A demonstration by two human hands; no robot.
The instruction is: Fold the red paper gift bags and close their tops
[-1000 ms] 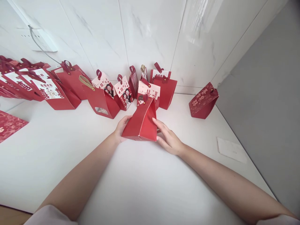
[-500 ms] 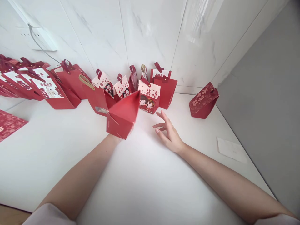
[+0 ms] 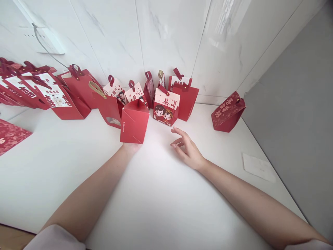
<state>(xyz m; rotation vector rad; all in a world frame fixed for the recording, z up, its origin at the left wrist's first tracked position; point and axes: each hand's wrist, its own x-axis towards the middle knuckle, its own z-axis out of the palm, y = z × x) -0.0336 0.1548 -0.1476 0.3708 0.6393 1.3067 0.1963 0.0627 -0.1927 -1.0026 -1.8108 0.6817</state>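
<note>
A red paper gift box (image 3: 134, 125) is held up off the table, tipped so that its plain underside faces me. My left hand (image 3: 131, 147) grips it from behind, the fingers hidden by the box. To the right, my right hand (image 3: 185, 148) hovers over the white table, empty, its fingers apart and slightly curled. Just beyond that hand stands a red and pink gift box (image 3: 165, 110) with two cartoon figures on it. Directly behind the held box is a red gift box with a gold handle (image 3: 108, 107).
Several small gift boxes stand along the marbled wall (image 3: 171, 38). A row of larger red boxes (image 3: 59, 97) fills the left, with a flat red sheet (image 3: 13, 135) nearer. A lone red box (image 3: 229, 113) stands right, and a white card (image 3: 258, 166) lies near the grey panel (image 3: 291, 104).
The box in my left hand has turned and tilted, so its underside now shows instead of its side and red flap. My right hand has hardly moved.
</note>
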